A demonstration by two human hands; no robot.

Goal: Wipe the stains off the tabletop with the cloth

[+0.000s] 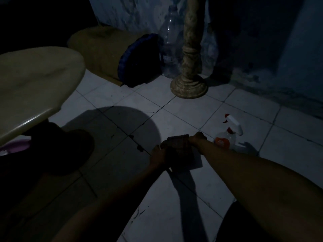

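The scene is dim. A dark checked cloth hangs stretched between both hands above the tiled floor. My left hand grips its near lower corner. My right hand pinches its far upper corner. The round pale tabletop fills the left side, well away from the cloth. I cannot make out any stains on it in this light.
A spray bottle with a white trigger and orange label stands on the floor just right of my right hand. Behind are a turned stone pedestal, a clear plastic bottle, a rolled tan bundle and a dark blue cushion against the wall.
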